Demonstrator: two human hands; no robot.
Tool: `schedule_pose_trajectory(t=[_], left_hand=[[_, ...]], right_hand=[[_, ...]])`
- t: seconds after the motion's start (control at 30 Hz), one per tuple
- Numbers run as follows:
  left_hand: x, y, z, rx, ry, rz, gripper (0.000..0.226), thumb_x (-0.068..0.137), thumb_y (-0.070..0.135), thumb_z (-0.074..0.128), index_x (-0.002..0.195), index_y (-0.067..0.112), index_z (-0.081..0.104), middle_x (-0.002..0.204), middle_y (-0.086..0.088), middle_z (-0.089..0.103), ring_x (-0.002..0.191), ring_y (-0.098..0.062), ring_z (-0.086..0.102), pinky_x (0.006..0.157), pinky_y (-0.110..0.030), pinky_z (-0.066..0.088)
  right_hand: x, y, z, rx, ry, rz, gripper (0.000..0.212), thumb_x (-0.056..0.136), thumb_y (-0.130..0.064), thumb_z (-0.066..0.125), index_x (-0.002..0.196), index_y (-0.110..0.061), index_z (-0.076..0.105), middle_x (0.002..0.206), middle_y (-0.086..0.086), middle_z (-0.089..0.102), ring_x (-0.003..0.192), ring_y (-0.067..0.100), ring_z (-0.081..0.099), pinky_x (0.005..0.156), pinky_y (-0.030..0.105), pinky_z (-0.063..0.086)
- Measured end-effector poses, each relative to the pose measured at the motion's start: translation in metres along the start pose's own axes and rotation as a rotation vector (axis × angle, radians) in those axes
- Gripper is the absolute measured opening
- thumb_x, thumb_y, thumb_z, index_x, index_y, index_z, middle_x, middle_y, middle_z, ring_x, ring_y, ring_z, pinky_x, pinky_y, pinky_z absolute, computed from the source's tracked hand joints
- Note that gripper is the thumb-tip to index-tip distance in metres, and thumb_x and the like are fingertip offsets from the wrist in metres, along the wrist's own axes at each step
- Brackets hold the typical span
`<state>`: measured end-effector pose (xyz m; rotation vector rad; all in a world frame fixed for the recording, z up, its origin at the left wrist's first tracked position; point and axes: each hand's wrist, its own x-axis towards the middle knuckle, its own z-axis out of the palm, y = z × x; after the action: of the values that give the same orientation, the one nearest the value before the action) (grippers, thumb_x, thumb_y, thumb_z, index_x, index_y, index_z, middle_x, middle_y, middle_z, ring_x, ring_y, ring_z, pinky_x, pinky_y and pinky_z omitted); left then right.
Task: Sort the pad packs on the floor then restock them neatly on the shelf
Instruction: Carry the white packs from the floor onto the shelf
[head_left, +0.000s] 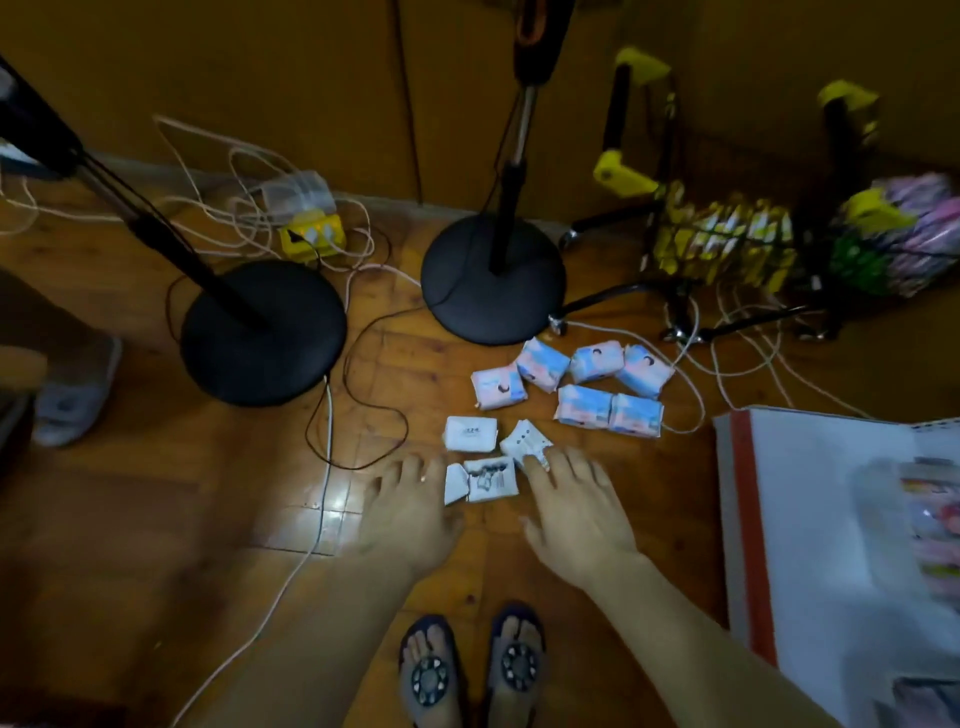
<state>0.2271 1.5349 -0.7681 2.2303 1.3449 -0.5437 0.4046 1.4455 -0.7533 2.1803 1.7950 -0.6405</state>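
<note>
Fingers: left hand (410, 512) spread flat, holding nothing, tips just beside a white pad pack (491, 479). Right hand (574, 512) likewise spread; forefinger touched a second white pack (523, 440); nothing gripped.

White packs: three on the floor (130, 545), the third (470, 434) just beyond the left fingertips.

Pink-and-blue packs (587, 382): six, grouped close together farther out, well sorted from the white.

Step, as judged: sorting by kind, nearly done; white packs needed squaring up. Next move called for gathering one kind into a stack for the shelf.

Containers: wire shelf rack (675, 249) at far right held a row of yellow packs (727, 244) and a pink bundle (914, 234).
</note>
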Motion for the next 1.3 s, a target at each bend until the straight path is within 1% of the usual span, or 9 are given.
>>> schedule_pose_trajectory(t=[0.17, 0.33, 0.47, 0.57, 0.63, 0.73, 0.87, 1.0, 1.3], left_hand=[[0.086, -0.036, 0.105, 0.101, -0.027, -0.072, 0.079, 0.090, 0.063, 0.050, 0.150, 0.022, 0.020, 0.152, -0.007, 0.032, 0.137, -0.030, 0.031, 0.108, -0.045, 0.033], [0.157, -0.056, 0.208, 0.067, -0.056, -0.095, 0.088, 0.085, 0.067, 0.054, 0.151, 0.024, 0.016, 0.151, -0.005, 0.029, 0.137, -0.029, 0.029, 0.107, -0.047, 0.034], [0.197, -0.070, 0.274, 0.048, -0.062, -0.090, 0.099, 0.080, 0.065, 0.063, 0.152, 0.026, 0.008, 0.150, -0.005, 0.024, 0.138, -0.029, 0.026, 0.107, -0.050, 0.037], [0.218, -0.080, 0.304, 0.011, -0.051, -0.073, 0.102, 0.076, 0.058, 0.072, 0.150, 0.028, 0.010, 0.146, -0.003, 0.027, 0.135, -0.028, 0.029, 0.102, -0.047, 0.044], [0.231, -0.085, 0.317, -0.028, -0.063, -0.047, 0.096, 0.079, 0.049, 0.073, 0.150, 0.025, 0.013, 0.144, -0.003, 0.031, 0.132, -0.026, 0.031, 0.097, -0.042, 0.047], [0.239, -0.088, 0.321, -0.049, -0.050, -0.007, 0.077, 0.085, 0.039, 0.067, 0.146, 0.021, 0.023, 0.139, -0.002, 0.039, 0.128, -0.024, 0.036, 0.093, -0.036, 0.046], [0.216, -0.087, 0.295, -0.031, -0.044, 0.014, 0.069, 0.085, 0.038, 0.065, 0.142, 0.023, 0.031, 0.134, 0.000, 0.046, 0.123, -0.024, 0.042, 0.091, -0.034, 0.045], [0.163, -0.068, 0.228, -0.038, -0.044, 0.059, 0.074, 0.082, 0.044, 0.067, 0.143, 0.025, 0.030, 0.133, 0.002, 0.045, 0.121, -0.022, 0.041, 0.093, -0.037, 0.049], [0.022, 0.018, -0.010, 0.023, 0.032, 0.278, 0.085, 0.079, 0.043, 0.068, 0.147, 0.023, 0.022, 0.137, 0.001, 0.040, 0.125, -0.023, 0.037, 0.098, -0.038, 0.046]], right_hand=[[0.087, 0.018, 0.119, -0.049, -0.073, -0.034, 0.074, 0.097, -0.051, 0.049, 0.156, -0.016, 0.021, 0.162, 0.013, 0.020, 0.152, 0.034, 0.010, 0.122, 0.050, 0.010], [0.158, 0.028, 0.227, -0.104, -0.101, -0.109, 0.081, 0.095, -0.053, 0.051, 0.158, -0.014, 0.017, 0.165, 0.014, 0.012, 0.153, 0.034, 0.004, 0.123, 0.048, 0.004], [0.197, 0.033, 0.290, -0.131, -0.071, -0.164, 0.083, 0.093, -0.050, 0.056, 0.157, -0.012, 0.020, 0.164, 0.016, 0.018, 0.153, 0.035, 0.006, 0.123, 0.047, 0.002], [0.217, 0.038, 0.317, -0.162, -0.073, -0.168, 0.086, 0.093, -0.044, 0.058, 0.158, -0.010, 0.013, 0.163, 0.016, 0.017, 0.153, 0.034, 0.004, 0.123, 0.045, 0.001], [0.228, 0.040, 0.332, -0.178, -0.042, -0.175, 0.081, 0.095, -0.035, 0.057, 0.157, -0.007, 0.015, 0.161, 0.018, 0.023, 0.152, 0.035, 0.008, 0.123, 0.045, 0.005], [0.235, 0.039, 0.342, -0.226, -0.001, -0.191, 0.074, 0.087, -0.025, 0.063, 0.151, -0.002, 0.033, 0.146, 0.020, 0.045, 0.144, 0.039, 0.029, 0.122, 0.047, 0.016], [0.216, 0.038, 0.319, -0.200, 0.033, -0.223, 0.081, 0.062, -0.028, 0.082, 0.134, -0.002, 0.055, 0.122, 0.017, 0.061, 0.122, 0.037, 0.052, 0.116, 0.050, 0.032], [0.161, 0.040, 0.242, -0.129, 0.031, -0.172, 0.089, 0.059, -0.035, 0.084, 0.138, -0.011, 0.052, 0.129, 0.011, 0.055, 0.129, 0.033, 0.046, 0.114, 0.058, 0.030], [-0.009, 0.055, -0.005, 0.006, 0.169, -0.059, 0.089, 0.060, -0.040, 0.078, 0.140, -0.014, 0.049, 0.130, 0.011, 0.052, 0.131, 0.035, 0.043, 0.111, 0.052, 0.038]])
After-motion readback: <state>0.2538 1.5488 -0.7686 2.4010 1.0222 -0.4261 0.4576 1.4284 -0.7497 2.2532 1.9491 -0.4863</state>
